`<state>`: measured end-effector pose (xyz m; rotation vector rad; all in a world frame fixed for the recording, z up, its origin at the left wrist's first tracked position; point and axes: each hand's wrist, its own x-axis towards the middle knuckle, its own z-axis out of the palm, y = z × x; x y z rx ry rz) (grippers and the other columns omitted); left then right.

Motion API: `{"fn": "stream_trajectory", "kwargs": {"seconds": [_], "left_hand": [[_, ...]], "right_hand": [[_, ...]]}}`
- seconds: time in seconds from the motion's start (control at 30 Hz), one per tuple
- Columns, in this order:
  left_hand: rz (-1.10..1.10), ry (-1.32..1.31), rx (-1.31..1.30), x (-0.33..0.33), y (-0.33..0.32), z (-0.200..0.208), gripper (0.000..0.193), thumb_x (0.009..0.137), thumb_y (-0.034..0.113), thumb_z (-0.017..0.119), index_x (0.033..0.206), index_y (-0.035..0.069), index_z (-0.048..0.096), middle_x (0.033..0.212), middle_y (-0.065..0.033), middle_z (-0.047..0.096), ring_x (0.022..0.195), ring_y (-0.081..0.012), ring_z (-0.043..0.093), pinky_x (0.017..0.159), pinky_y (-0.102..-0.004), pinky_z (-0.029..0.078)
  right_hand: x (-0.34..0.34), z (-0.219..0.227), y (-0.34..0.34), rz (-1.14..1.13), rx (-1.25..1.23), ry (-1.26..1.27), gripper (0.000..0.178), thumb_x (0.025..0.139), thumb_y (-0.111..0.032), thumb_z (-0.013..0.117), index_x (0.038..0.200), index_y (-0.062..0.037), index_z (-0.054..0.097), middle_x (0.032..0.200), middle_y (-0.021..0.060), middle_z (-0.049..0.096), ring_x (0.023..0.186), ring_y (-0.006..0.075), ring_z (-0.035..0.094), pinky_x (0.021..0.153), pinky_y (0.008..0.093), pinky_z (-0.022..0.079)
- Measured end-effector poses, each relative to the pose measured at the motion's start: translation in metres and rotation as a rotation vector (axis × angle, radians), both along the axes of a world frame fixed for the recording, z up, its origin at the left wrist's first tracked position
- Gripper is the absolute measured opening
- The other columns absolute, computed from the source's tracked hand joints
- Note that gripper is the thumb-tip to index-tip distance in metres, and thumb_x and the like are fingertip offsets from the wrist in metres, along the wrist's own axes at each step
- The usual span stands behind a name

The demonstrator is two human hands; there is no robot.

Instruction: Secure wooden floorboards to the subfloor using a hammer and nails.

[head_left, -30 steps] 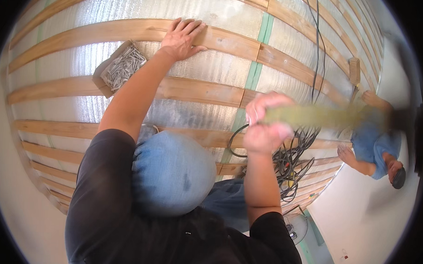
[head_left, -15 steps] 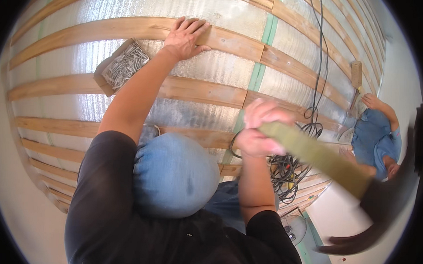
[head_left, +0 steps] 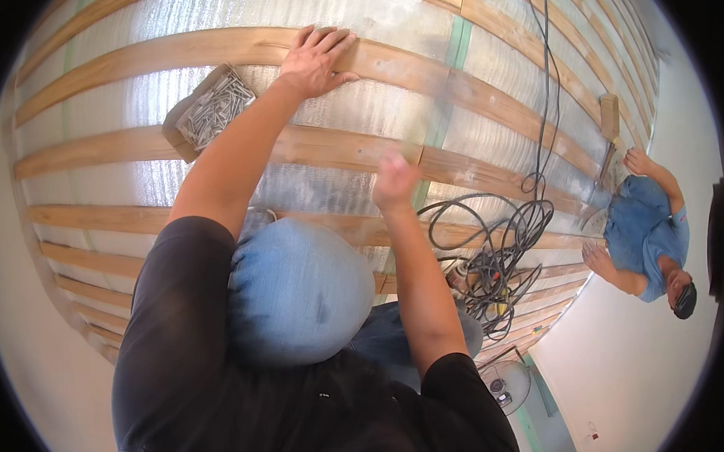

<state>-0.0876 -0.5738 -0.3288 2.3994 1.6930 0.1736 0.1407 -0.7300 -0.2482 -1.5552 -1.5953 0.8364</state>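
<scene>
- My left hand (head_left: pixel 316 61) lies palm down on the wooden batten (head_left: pixel 399 64) that runs just past the far side of the cardboard box (head_left: pixel 174 132). It is to the right of that box, with the fingers a little apart and the thumb spread out, grasping nothing.
- My right hand (head_left: pixel 397 179) is farther to the right of the box and nearer to me than my left. It is curled into a fist around the handle of the hammer (head_left: pixel 418 128).
- The hammer is right of the box too, its handle a faint, pale streak rising from my fist; blur hides its head, so I cannot tell whether it touches wood.
- Inside the box is a heap of grey metal fasteners (head_left: pixel 215 108). My left forearm passes just beside its right edge.
- Shiny sheeting (head_left: pixel 382 103) shows between the battens to the right of the box.
- My knee (head_left: pixel 304 296), in blue denim, is on the box's near side and to its right.
- A tangle of black cable (head_left: pixel 508 255) lies well to the right of the box.
- Farthest right from the box, a co-worker (head_left: pixel 645 224) in blue is low by the battens.
</scene>
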Motion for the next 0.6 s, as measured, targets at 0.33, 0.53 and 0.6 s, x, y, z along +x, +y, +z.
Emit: {"fn": "stream_trajectory", "kwargs": {"seconds": [0.33, 0.53, 0.6], "left_hand": [[0.067, 0.033, 0.005, -0.025, -0.009, -0.01, 0.083, 0.097, 0.071, 0.054, 0.162, 0.021, 0.038, 0.161, 0.001, 0.043, 0.151, -0.0196, 0.034, 0.13, -0.0443, 0.017], [-0.004, 0.097, -0.082, 0.007, 0.01, -0.013, 0.084, 0.096, 0.072, 0.054, 0.163, 0.023, 0.037, 0.163, 0.0013, 0.042, 0.153, -0.0187, 0.032, 0.131, -0.0436, 0.015], [0.013, 0.115, -0.048, -0.023, -0.01, -0.036, 0.085, 0.096, 0.071, 0.055, 0.162, 0.021, 0.038, 0.163, 0.0007, 0.041, 0.153, -0.0189, 0.031, 0.131, -0.0449, 0.015]], "right_hand": [[-0.016, 0.047, 0.02, -0.013, 0.086, 0.262, 0.054, 0.112, -0.052, 0.039, 0.085, -0.0072, 0.053, 0.064, -0.0033, 0.043, 0.058, 0.0106, 0.045, 0.051, 0.0288, 0.035], [0.011, -0.074, -0.001, -0.072, -0.419, -0.076, 0.062, 0.112, -0.052, 0.038, 0.086, 0.0007, 0.058, 0.07, 0.0147, 0.058, 0.068, 0.0277, 0.059, 0.066, 0.0439, 0.046], [-0.003, -0.061, -0.018, -0.068, -0.442, -0.193, 0.064, 0.112, -0.052, 0.037, 0.09, 0.0035, 0.06, 0.074, 0.0213, 0.063, 0.073, 0.0352, 0.064, 0.073, 0.0487, 0.049]]}}
